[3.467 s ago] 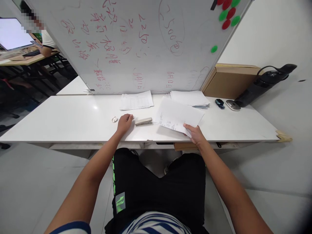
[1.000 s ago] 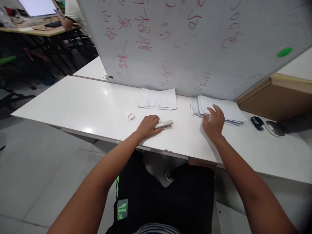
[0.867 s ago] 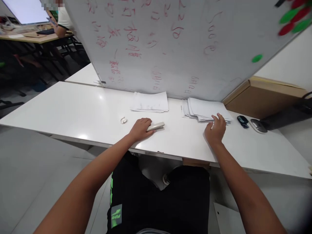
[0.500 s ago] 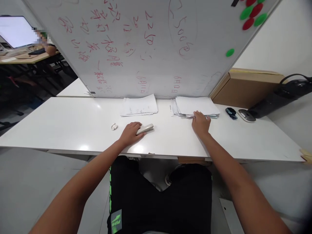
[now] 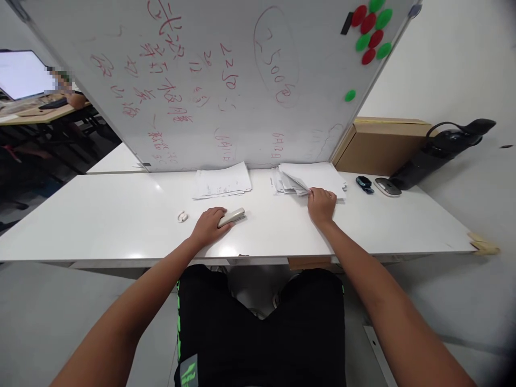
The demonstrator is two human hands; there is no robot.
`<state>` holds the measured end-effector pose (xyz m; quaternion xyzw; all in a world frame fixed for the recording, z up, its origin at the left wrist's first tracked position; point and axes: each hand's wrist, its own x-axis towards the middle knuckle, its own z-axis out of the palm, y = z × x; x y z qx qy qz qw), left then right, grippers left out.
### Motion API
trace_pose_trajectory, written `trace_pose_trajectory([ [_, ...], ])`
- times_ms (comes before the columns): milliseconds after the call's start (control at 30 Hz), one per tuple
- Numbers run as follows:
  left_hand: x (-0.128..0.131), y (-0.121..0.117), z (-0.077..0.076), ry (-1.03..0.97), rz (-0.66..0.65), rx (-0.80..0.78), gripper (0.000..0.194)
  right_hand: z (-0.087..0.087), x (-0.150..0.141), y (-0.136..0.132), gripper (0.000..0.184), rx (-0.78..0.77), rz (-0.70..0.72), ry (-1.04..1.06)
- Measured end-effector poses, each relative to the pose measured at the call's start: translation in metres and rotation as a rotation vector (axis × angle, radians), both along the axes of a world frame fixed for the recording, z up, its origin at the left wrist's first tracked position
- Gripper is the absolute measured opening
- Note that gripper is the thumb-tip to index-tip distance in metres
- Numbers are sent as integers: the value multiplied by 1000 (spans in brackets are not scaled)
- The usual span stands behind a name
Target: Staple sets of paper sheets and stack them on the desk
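Observation:
A pale grey stapler (image 5: pixel 233 216) lies on the white desk with my left hand (image 5: pixel 209 226) closed around its rear end. At the foot of the whiteboard, a right-hand stack of paper sheets (image 5: pixel 318 174) lies slightly fanned. My right hand (image 5: pixel 321 206) pinches the near edge of some sheets there, and their left corner curls up off the stack. A second stack of printed sheets (image 5: pixel 223 181) sits to the left, beyond the stapler, untouched by either hand.
Behind the stacks stands a whiteboard (image 5: pixel 242 118) with red writing and round magnets. To the right are a cardboard box (image 5: pixel 379 150), a black bottle (image 5: pixel 439 153), a mouse (image 5: pixel 387 187) and a dark watch-like item (image 5: pixel 364 184). A small white ring-shaped item (image 5: pixel 183 216) lies left.
My right hand has gripped the near edge of the right stack and lifted some sheets, whose corner now curls. The left hand keeps hold of the stapler. The camera view has shifted slightly.

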<state>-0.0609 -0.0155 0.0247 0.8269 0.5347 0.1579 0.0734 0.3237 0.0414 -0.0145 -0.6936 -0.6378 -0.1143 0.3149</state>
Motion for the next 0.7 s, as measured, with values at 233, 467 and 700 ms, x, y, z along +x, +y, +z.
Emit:
trace_pose_trajectory([
  [233, -2, 0, 0, 4, -14, 23, 38, 5, -1, -1, 30, -18, -115, 180],
  [467, -4, -2, 1, -6, 30, 23, 40, 60, -15, -31, 29, 175, -163, 519],
  [700, 5, -25, 15, -122, 13, 210, 56, 127, -43, -132, 33, 319, 186, 877],
])
